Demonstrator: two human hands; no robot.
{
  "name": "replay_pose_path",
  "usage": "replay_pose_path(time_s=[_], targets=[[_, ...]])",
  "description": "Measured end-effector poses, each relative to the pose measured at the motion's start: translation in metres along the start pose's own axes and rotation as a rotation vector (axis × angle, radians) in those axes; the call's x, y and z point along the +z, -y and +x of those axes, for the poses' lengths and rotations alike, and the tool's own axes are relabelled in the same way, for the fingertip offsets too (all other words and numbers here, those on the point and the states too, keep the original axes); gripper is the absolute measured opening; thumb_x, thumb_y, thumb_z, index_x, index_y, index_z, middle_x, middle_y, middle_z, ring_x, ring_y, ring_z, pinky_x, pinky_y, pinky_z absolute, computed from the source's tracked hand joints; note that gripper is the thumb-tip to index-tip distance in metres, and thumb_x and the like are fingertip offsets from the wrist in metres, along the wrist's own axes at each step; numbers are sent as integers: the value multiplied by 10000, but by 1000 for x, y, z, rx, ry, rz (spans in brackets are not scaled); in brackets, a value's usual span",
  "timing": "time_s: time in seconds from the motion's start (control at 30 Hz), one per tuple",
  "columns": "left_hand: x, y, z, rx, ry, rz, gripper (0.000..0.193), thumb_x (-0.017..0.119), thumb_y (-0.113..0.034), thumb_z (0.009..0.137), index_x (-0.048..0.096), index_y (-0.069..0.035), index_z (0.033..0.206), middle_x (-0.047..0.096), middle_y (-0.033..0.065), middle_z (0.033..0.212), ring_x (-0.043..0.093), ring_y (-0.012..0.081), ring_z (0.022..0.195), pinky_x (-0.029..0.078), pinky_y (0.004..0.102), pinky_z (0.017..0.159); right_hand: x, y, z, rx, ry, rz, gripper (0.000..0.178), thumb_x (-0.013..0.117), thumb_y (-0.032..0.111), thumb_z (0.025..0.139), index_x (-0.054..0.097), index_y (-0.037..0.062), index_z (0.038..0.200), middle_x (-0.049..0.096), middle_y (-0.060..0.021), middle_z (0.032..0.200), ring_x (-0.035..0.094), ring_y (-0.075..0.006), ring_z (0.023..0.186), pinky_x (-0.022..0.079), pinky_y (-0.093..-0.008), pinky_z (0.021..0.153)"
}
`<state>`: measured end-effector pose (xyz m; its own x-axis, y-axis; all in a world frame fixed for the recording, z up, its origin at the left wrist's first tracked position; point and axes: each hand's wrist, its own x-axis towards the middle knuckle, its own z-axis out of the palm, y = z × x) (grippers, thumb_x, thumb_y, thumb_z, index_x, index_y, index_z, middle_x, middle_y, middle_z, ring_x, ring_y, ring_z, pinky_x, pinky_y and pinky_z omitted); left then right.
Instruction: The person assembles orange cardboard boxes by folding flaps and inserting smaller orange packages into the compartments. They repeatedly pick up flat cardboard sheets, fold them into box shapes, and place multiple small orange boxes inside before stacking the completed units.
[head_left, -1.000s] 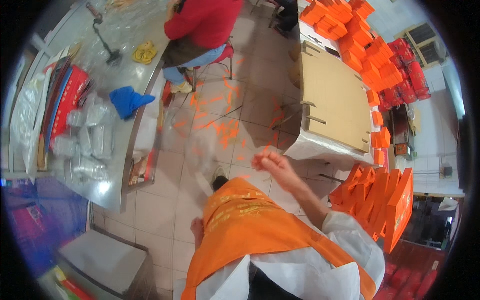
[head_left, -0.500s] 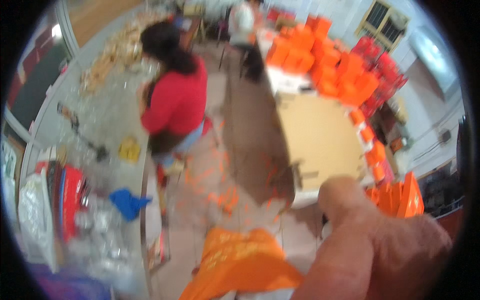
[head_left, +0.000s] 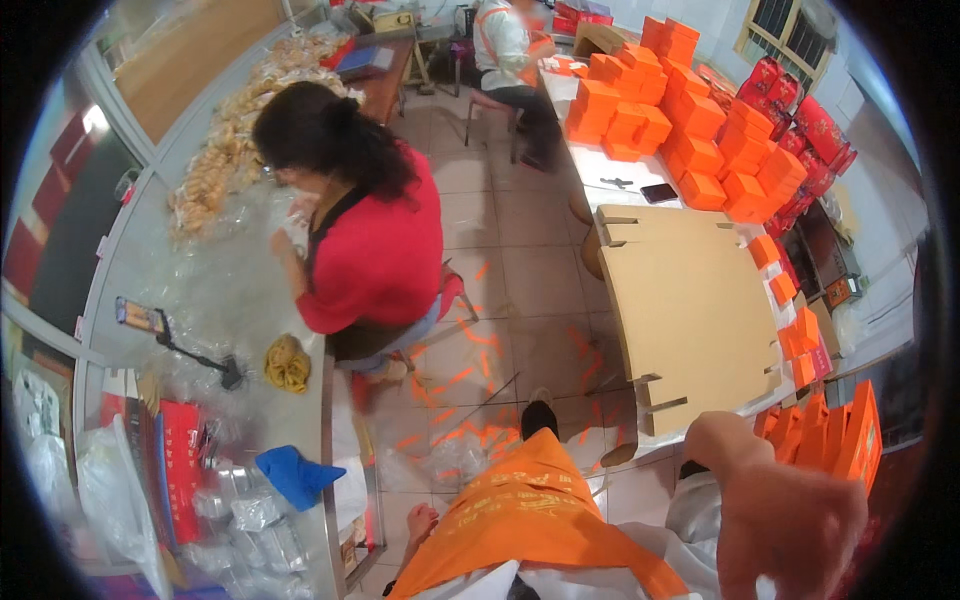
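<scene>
My right hand is raised large and close at the lower right, in front of the near end of the right-hand table. Its fingers are blurred and partly cut off, so I cannot tell what they do. My left hand hangs low beside my orange apron, fingers curled in, with nothing seen in it. Nearest to the right hand are orange folded cartons and a flat brown cardboard sheet on the white table.
Stacked orange boxes and red bags fill the table's far end. A person in red sits at the left table, which holds a phone stand, blue cloth and plastic packs. Orange strips litter the floor.
The view has steadied, and the room has shifted slightly within it. My left hand has come into sight beside the apron. My right hand stays raised close by.
</scene>
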<state>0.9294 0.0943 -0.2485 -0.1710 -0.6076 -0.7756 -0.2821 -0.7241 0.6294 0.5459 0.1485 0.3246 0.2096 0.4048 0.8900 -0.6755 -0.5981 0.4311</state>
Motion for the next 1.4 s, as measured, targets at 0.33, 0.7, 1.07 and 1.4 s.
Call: replay_pose_path(time_s=[0.33, 0.7, 1.07, 1.4], targets=[[171, -87, 54, 245, -123, 539, 243, 488, -262, 850, 580, -38, 873, 598, 102, 745, 588, 231, 676, 470, 351, 572, -140, -144, -180, 1464, -29, 200, 168, 355, 3, 858, 510, 37, 911, 584, -127, 817, 569, -208, 721, 456, -378, 700], [310, -246, 155, 631, -147, 679, 261, 516, -282, 826, 598, -35, 845, 607, 129, 730, 599, 287, 687, 464, 386, 590, -140, -279, -310, 2140, 139, 821, 140, 430, 98, 918, 506, 13, 998, 579, -93, 910, 555, -154, 839, 447, -294, 779], [430, -496, 369, 533, -137, 510, 219, 505, -217, 824, 580, -28, 905, 594, 187, 911, 568, 340, 851, 449, 387, 716, -71, -534, -502, 2293, 286, 840, 160, 463, 151, 915, 548, 25, 966, 587, -61, 891, 546, -131, 819, 439, -277, 780], [577, -818, 458, 343, 230, 648, 318, 465, -252, 860, 541, -62, 1104, 615, 141, 970, 588, 276, 890, 456, 352, 756, -190, -686, -696, 2675, -610, -67, 131, 545, 226, 858, 561, 103, 897, 585, -10, 798, 558, -123, 736, 466, -280, 690]])
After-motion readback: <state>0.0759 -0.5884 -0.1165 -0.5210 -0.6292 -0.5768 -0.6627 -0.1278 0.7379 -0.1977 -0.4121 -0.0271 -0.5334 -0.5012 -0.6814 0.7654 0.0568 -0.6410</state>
